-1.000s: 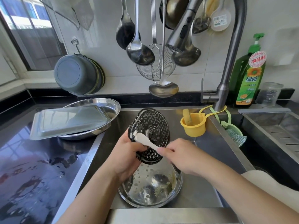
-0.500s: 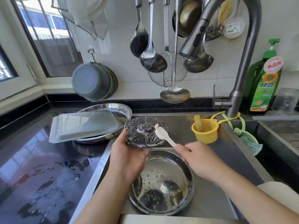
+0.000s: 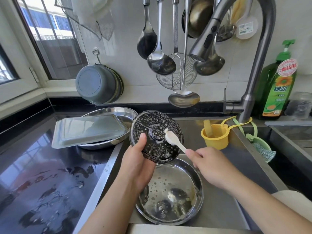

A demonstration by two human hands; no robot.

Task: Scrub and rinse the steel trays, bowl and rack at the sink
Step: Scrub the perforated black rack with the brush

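My left hand [image 3: 138,164] grips the lower left edge of a round perforated steel rack [image 3: 156,135], tilted up toward me over the sink and streaked with soap. My right hand [image 3: 209,166] holds a small white brush [image 3: 173,141] by its handle, bristles pressed near the rack's centre. Below them a steel bowl [image 3: 168,193] sits in the sink, wet with soapy droplets. On the counter at the left a rectangular steel tray [image 3: 87,130] lies upside down across a round steel tray [image 3: 128,114].
A grey faucet [image 3: 249,92] arches over the sink, its spray head above the rack. A yellow cup [image 3: 216,135] stands at the sink's back right, a green scrubber [image 3: 261,146] on the divider, a green soap bottle [image 3: 278,88] behind. Ladles and a strainer [image 3: 175,76] hang overhead.
The rack went from upright to nearly flat, and now tilts up facing me again. The brush moved from the rack's left part to its centre. My view has shifted closer.
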